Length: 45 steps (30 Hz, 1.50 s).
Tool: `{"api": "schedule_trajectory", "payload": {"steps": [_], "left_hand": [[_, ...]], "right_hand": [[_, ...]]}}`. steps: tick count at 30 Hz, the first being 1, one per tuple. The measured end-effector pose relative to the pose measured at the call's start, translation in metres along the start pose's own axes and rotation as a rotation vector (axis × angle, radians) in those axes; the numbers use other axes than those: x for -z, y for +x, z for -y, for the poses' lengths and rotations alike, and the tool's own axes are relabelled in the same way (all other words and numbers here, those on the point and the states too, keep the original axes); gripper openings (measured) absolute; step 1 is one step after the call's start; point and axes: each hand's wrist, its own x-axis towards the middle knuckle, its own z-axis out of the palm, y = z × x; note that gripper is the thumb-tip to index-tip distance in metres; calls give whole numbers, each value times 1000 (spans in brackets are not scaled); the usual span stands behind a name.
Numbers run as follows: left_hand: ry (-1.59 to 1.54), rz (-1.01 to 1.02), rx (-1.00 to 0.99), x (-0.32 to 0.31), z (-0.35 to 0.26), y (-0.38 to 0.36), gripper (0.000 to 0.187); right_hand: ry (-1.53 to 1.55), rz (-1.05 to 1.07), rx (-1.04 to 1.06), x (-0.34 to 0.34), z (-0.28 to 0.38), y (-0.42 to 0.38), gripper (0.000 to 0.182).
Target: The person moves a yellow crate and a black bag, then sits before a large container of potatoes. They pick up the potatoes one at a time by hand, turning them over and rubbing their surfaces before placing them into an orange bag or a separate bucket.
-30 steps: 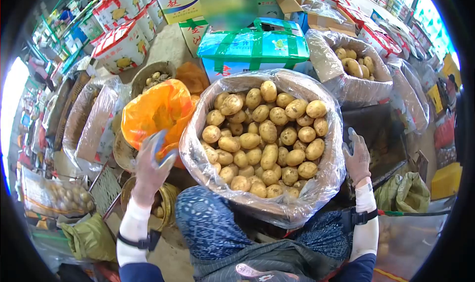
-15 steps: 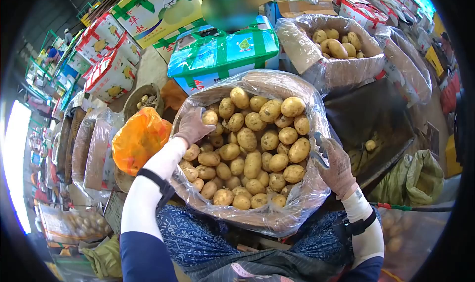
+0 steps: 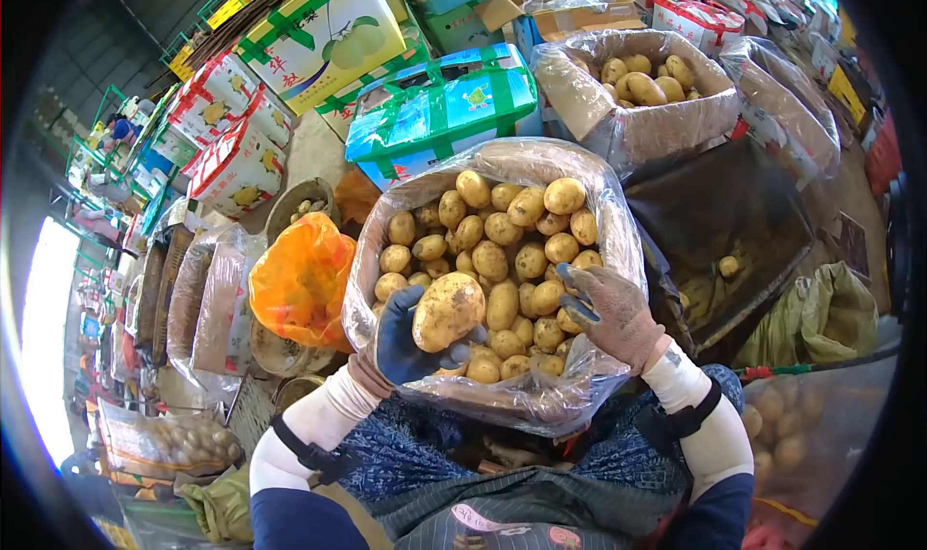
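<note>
Head view: left hand [image 3: 394, 345] grips a large potato [image 3: 448, 311], right hand [image 3: 614, 320] spreads wide over a well-filled plastic-lined box [image 3: 621, 224].

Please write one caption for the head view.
Gloved left hand holds a large potato above a plastic-lined carton of potatoes.

From here I count two hands, left hand [image 3: 398, 342] and right hand [image 3: 610, 316]; one large potato [image 3: 449, 312] in the left fingers; one potato box [image 3: 526, 410] beneath them; one orange bag [image 3: 301, 280] leftward.

Large brown-speckled potato [image 3: 449, 312] in left hand [image 3: 410, 342], above potatoes [image 3: 502, 304]
</note>
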Motion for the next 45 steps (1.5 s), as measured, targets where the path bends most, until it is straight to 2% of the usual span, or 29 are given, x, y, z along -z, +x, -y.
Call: {"api": "schedule_trajectory", "payload": {"steps": [8,10,11,13,21,23,24,26,27,29,30,31,32,34,35,36,37,38,39,41,43,44,45], "left_hand": [[87,46,-95,10,24,6,61],[162,-47,-143,5,24,6,60],[160,-49,-135,7,23,7,60],[-60,73,-33,10,19,9,71],[-112,17,25,-4,25,9,77],[-111,41,42,-4,26,9,78],[-30,-4,57,-1,28,8,80],[122,-51,106,-6,33,10,80],[201,-29,145,3,37,11,78],[312,-28,218,0,47,14,74],[443,-83,177,11,56,17,76],[406,-41,198,3,58,19,77],[370,3,221,-5,58,22,78],[433,91,206,-14,62,29,82],[496,-42,160,-21,67,33,79],[553,-176,115,-25,71,36,77],[591,-271,226,-27,70,40,70],[588,-274,252,-14,75,45,64],[656,-200,250,-6,82,45,62],[715,-128,243,3,96,44,60],[863,-26,375,9,109,42,52],[858,-27,371,7,110,38,52],[992,76,354,2,111,32,49]], "right_hand": [[55,178,-82,-15,1,-12,39],[97,211,-115,-11,2,-11,40],[143,247,-142,-10,3,-11,40],[168,222,-123,-11,5,-12,39],[222,207,-49,-9,19,-8,39],[366,240,-48,-4,26,-6,52],[361,241,-50,-4,31,-7,52],[668,208,-38,-5,46,-10,72],[686,210,0,-10,50,-12,84],[732,255,-47,-11,57,-15,82],[790,295,-97,-10,60,-15,81],[924,340,-166,-7,61,-16,76],[913,343,-166,-5,60,-20,76],[856,161,-235,3,57,-29,71],[781,86,-257,20,62,-31,69],[816,1,-387,43,72,-36,68],[575,-180,-309,69,82,-48,68],[173,-418,-248,78,56,-91,66],[-119,-511,-500,114,71,-112,60],[-396,-660,-165,200,73,-186,55],[-873,-854,-280,263,103,-233,61],[-1122,-889,-331,286,118,-244,64],[-1339,-909,-384,301,133,-246,67]]}}
